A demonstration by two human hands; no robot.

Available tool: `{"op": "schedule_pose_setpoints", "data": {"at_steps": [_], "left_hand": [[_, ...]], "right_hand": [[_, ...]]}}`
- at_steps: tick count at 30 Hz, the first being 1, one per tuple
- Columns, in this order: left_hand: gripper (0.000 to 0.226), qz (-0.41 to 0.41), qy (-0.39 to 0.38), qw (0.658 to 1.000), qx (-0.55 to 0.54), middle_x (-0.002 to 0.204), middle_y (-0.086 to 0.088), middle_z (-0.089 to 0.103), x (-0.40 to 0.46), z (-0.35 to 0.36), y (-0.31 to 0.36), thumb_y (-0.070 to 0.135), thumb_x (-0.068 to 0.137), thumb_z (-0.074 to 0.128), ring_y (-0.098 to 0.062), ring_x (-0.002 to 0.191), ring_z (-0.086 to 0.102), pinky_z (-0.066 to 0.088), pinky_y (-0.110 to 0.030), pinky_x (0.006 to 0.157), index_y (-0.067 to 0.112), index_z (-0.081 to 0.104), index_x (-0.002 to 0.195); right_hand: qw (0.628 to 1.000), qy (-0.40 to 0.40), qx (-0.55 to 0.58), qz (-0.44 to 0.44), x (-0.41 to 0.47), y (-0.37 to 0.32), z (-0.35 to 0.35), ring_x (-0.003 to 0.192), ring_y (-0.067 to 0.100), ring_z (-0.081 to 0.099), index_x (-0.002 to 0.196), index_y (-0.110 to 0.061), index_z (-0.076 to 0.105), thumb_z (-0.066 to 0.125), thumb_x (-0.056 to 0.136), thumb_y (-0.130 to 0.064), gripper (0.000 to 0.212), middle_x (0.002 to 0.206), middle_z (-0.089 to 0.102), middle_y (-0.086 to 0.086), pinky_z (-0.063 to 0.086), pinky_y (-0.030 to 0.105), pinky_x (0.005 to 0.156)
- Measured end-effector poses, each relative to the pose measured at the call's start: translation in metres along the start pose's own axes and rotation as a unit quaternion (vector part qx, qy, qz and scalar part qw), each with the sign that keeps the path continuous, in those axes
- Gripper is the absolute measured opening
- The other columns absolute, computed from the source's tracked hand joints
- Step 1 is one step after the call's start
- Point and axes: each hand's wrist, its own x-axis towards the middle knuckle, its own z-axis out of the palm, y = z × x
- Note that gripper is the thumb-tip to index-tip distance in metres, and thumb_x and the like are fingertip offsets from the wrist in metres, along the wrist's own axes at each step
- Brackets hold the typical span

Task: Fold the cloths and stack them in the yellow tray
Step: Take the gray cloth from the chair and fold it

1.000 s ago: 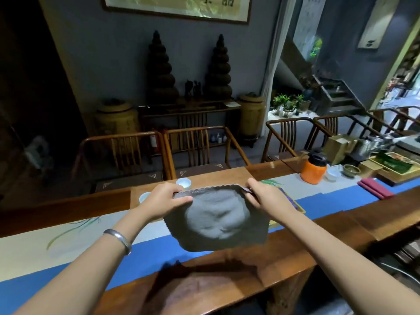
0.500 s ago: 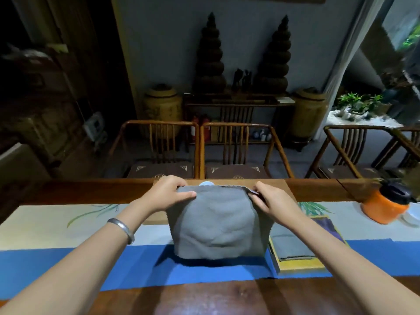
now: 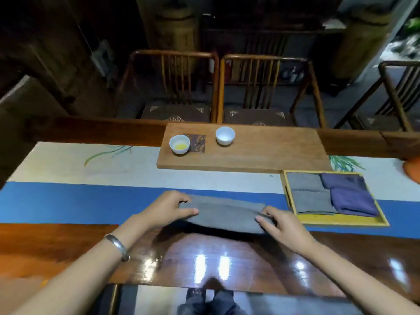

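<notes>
A grey cloth (image 3: 225, 213) lies folded into a long band on the blue strip of the table runner, near the front edge. My left hand (image 3: 167, 210) pinches its left end between thumb and fingers. My right hand (image 3: 283, 226) holds its right end, fingers lying over the top. To the right sits the yellow tray (image 3: 341, 220), with a folded grey cloth (image 3: 309, 193) in its left half and a folded purple cloth (image 3: 350, 193) in its right half.
A wooden board (image 3: 261, 153) behind the cloth carries two small white cups (image 3: 179, 144) (image 3: 225, 135), the left one with yellow liquid. An orange object (image 3: 412, 169) shows at the right edge. Wooden chairs (image 3: 268, 92) stand past the far side of the table.
The grey cloth, held up in the air by its top corners before, now lies folded on the table. Both hands came down with it, and the view tilted downward.
</notes>
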Motion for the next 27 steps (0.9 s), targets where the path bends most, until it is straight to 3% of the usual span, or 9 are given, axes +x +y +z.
{"op": "schedule_pose_setpoints", "data": {"at_steps": [4,8,12,14,16,19,21,24,27], "left_hand": [[0.034,-0.036,-0.071,0.997,-0.003,0.058,0.017,0.055,-0.028,0.056,-0.033,0.039,0.084,0.069,0.003,0.059,0.052,0.033,-0.013,0.055,0.032,0.050,0.056],[0.024,-0.043,-0.097,0.994,-0.013,0.072,0.018,0.066,-0.044,0.087,-0.058,0.033,0.084,0.070,0.003,0.071,0.059,0.035,-0.011,0.061,0.026,0.060,0.064],[0.020,-0.072,-0.065,0.995,-0.022,0.073,0.011,0.063,-0.035,0.089,-0.075,0.032,0.084,0.070,-0.001,0.075,0.057,0.038,-0.019,0.066,0.022,0.063,0.068],[0.018,-0.084,-0.041,0.995,-0.029,0.073,0.017,0.063,-0.024,0.088,-0.082,0.032,0.084,0.070,0.004,0.078,0.057,0.038,-0.016,0.066,0.029,0.063,0.068],[0.017,-0.107,-0.014,0.993,-0.055,0.074,0.020,0.065,-0.010,0.084,-0.089,0.033,0.084,0.069,0.005,0.078,0.060,0.039,-0.013,0.067,0.034,0.063,0.068],[0.014,-0.142,-0.004,0.985,-0.099,0.060,0.006,0.064,0.017,0.078,-0.091,0.036,0.086,0.067,-0.016,0.055,0.056,0.043,-0.026,0.057,0.027,0.064,0.075],[0.017,-0.137,0.006,0.984,-0.111,0.052,-0.006,0.058,0.036,0.073,-0.087,0.033,0.088,0.066,-0.021,0.047,0.051,0.044,-0.032,0.055,0.020,0.063,0.076],[0.019,-0.119,0.026,0.990,-0.076,0.066,-0.012,0.066,0.065,0.066,-0.080,0.030,0.088,0.066,-0.031,0.063,0.061,0.048,-0.036,0.063,0.023,0.062,0.071],[0.014,-0.132,0.026,0.990,-0.032,0.077,-0.003,0.066,0.090,0.063,-0.082,0.025,0.089,0.063,-0.024,0.079,0.062,0.046,-0.034,0.071,0.019,0.063,0.076]], "right_hand": [[0.993,-0.095,0.021,0.059,-0.047,0.016,0.065,0.063,0.011,0.049,0.075,-0.023,0.042,0.046,0.094,-0.043,0.028,0.066,0.050,-0.007,0.039,0.035,0.063],[0.986,-0.129,0.053,0.086,-0.072,0.019,0.098,0.060,0.002,0.052,0.072,-0.042,0.040,0.045,0.094,-0.042,0.023,0.057,0.048,-0.008,0.035,0.019,0.055],[0.985,-0.091,0.061,0.131,-0.074,0.025,0.108,0.059,0.000,0.054,0.077,-0.050,0.040,0.049,0.094,-0.040,0.022,0.058,0.054,-0.009,0.038,0.019,0.055],[0.982,-0.053,0.072,0.169,-0.067,0.030,0.108,0.067,0.005,0.059,0.085,-0.040,0.051,0.051,0.094,-0.037,0.010,0.071,0.064,-0.006,0.045,0.028,0.064],[0.978,-0.003,0.081,0.191,-0.053,0.038,0.106,0.071,0.007,0.060,0.082,-0.026,0.056,0.053,0.093,-0.034,0.014,0.076,0.066,-0.004,0.048,0.032,0.065],[0.973,0.043,0.100,0.204,-0.026,0.046,0.096,0.069,0.004,0.056,0.074,-0.024,0.053,0.055,0.092,-0.032,0.020,0.068,0.060,-0.005,0.039,0.017,0.057],[0.969,0.065,0.105,0.214,-0.009,0.051,0.092,0.069,0.000,0.055,0.075,-0.021,0.053,0.056,0.092,-0.029,0.019,0.065,0.057,-0.008,0.038,0.011,0.055],[0.964,0.087,0.090,0.235,0.014,0.061,0.089,0.058,0.004,0.051,0.072,-0.021,0.047,0.057,0.092,-0.026,0.023,0.059,0.049,-0.008,0.035,0.011,0.052],[0.953,0.093,0.082,0.275,0.032,0.074,0.089,0.059,0.018,0.049,0.074,-0.015,0.047,0.056,0.092,-0.028,0.024,0.061,0.050,0.000,0.034,0.027,0.052]]}}
